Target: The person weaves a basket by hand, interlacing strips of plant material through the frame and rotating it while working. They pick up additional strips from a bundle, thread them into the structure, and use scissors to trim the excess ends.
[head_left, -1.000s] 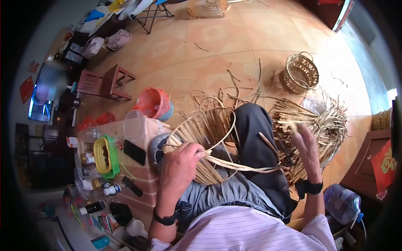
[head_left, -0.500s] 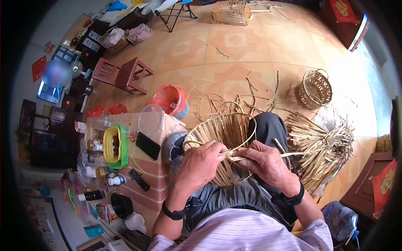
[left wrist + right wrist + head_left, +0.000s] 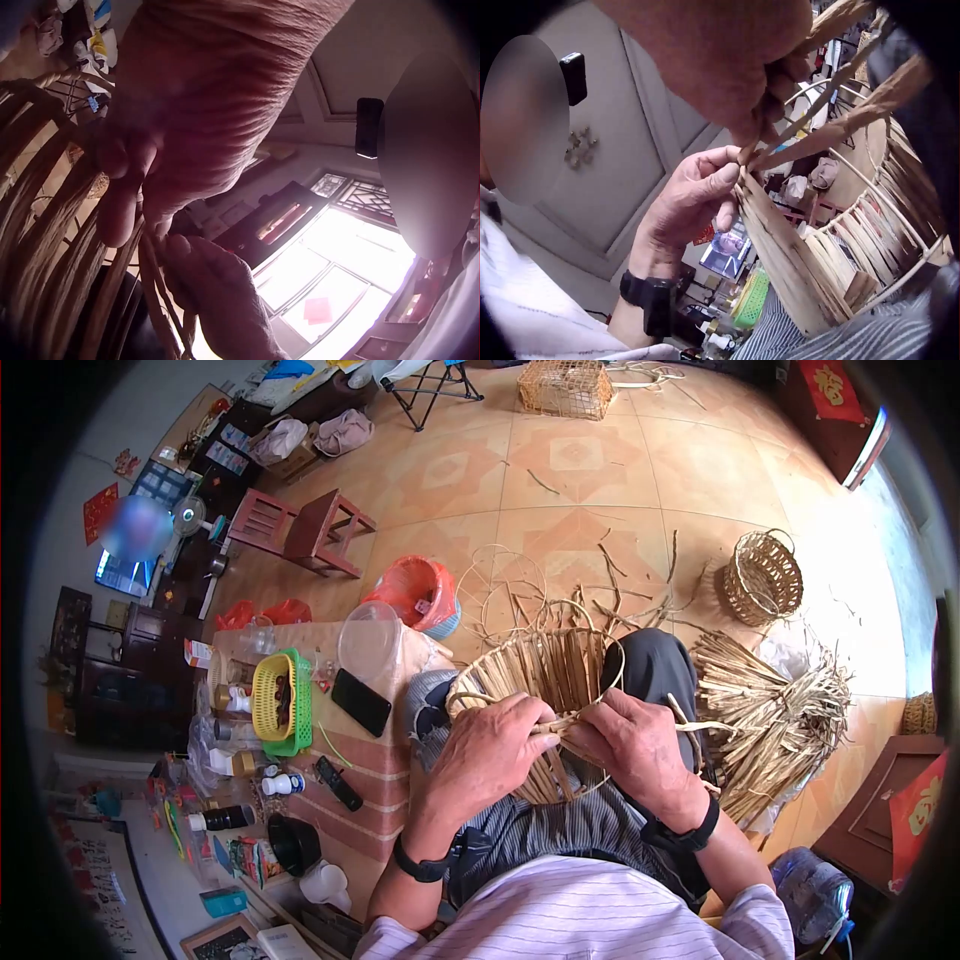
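A round basket [image 3: 535,662] of dried plant strips over a thin hoop rests on the person's lap. At its near rim the left hand [image 3: 497,745] pinches the strips between thumb and fingers. Right beside it, the right hand [image 3: 632,752] pinches a pale dried strip [image 3: 708,727], whose tail sticks out to the right. In the right wrist view, the two hands meet at one spot on the rim, where strips [image 3: 840,131] fan out from the right hand's fingers. Slats of the basket [image 3: 52,247] run past the left hand's fingertips in the left wrist view.
A bundle of dried strips [image 3: 765,710] lies to the right, with a small woven basket [image 3: 762,578] beyond it. Left of the lap, a cloth-covered table [image 3: 385,790] bears a phone [image 3: 361,702], a yellow basket [image 3: 268,695] and bottles. Loose stalks [image 3: 615,600] litter the tiled floor.
The right hand, first out over the bundle at the right, has come in to the basket rim beside the left hand. The left hand keeps its pinch there.
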Demonstrator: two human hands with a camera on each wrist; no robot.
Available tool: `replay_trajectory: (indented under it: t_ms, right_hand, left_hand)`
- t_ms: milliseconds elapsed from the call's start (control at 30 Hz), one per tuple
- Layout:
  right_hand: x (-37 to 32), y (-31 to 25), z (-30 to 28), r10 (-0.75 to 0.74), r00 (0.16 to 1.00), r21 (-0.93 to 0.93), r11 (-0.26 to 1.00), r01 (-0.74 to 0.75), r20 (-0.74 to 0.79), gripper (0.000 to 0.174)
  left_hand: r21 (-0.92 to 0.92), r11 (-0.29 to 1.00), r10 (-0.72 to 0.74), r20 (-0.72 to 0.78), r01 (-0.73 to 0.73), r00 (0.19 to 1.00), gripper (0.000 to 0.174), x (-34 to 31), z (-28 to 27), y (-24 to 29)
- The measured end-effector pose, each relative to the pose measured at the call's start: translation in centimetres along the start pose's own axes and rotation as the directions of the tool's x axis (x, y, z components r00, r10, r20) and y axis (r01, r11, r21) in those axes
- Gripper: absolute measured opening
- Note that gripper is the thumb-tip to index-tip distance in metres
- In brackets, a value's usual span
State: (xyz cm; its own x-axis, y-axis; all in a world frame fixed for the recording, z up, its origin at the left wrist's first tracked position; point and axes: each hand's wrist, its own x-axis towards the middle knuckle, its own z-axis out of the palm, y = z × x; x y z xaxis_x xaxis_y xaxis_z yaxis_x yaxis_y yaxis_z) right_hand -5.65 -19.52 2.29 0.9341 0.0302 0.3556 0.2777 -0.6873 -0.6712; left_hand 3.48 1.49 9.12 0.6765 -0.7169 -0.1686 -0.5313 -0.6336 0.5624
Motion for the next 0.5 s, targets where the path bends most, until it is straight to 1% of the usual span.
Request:
replay_trajectory:
  t_ms: [133,233,300,333,400,433,467,500]
  right_hand:
    - [0.3,-0.1,0.1,-0.019,1.0,-0.031,0.999,0.018,-0.025,0.028]
    - [0.1,0.3,0.9,-0.019,0.999,-0.04,0.999,0.017,-0.047,0.029]
    - [-0.2,0.5,1.3,-0.009,0.999,-0.057,0.998,0.006,-0.052,0.029]
    - [-0.1,0.4,1.2,-0.019,0.996,-0.082,0.997,0.012,-0.092,0.03]
    - [0.3,0.0,0.7,-0.045,0.984,-0.135,0.991,0.022,-0.17,0.031]
    - [0.3,-0.3,0.6,-0.033,0.971,-0.178,0.984,-0.01,-0.238,0.034]
    - [0.0,-0.3,0.3,-0.089,0.947,-0.244,0.97,0.012,-0.31,0.038]
    - [-1.1,-0.2,0.0,-0.13,0.948,-0.251,0.966,0.056,-0.29,0.04]
  left_hand:
    - [0.012,1.0,-0.027,-0.038,0.027,0.999,0.023,0.2,0.3,0.1]
    - [-0.026,0.998,-0.05,-0.039,0.049,0.998,0.021,0.3,0.3,0.2]
    - [-0.027,1.0,-0.013,-0.09,0.011,0.996,0.018,0.4,0.5,-0.1]
    - [-0.029,1.0,0.005,-0.115,-0.009,0.993,0.017,0.5,0.7,-0.2]
    - [-0.072,0.996,-0.06,-0.088,0.054,0.994,0.015,0.5,0.6,0.3]
    - [-0.092,0.992,-0.091,-0.074,0.084,0.993,0.014,0.6,0.6,0.4]
    - [-0.099,0.991,-0.093,-0.076,0.085,0.993,0.014,0.6,0.6,0.4]
    - [-0.106,0.99,-0.096,-0.076,0.087,0.993,0.013,0.6,0.6,0.3]
